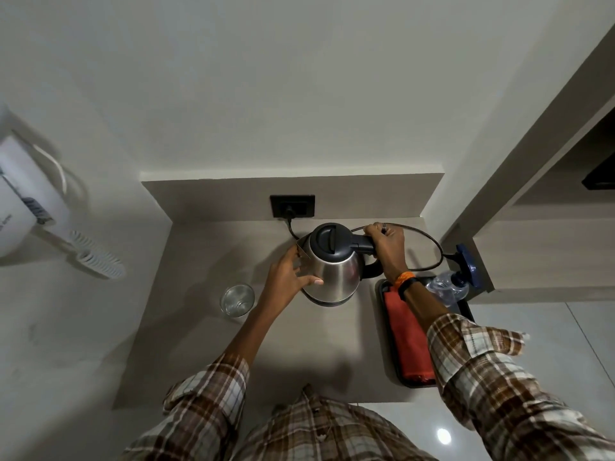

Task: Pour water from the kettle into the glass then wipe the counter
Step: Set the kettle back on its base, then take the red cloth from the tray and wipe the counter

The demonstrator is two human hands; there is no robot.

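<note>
Opening stage of the task. The right hand (pixel 386 242) grips the handle of the stainless electric kettle (pixel 332 261), which stands on the counter (pixel 199 344); the left hand (pixel 289 277) rests open against the kettle's side. The drinking glass (pixel 237 300) stands apart to the left, apparently empty. Pouring and wiping both remain; an orange cloth (pixel 407 341) lies in the black tray (pixel 381 294).

One kettle (pixel 332 264) between two hands, one glass (pixel 237 300) left of them, one tray (pixel 382 294) (one orange cloth (pixel 407 334), one plastic bottle (pixel 447 287)) right.
</note>
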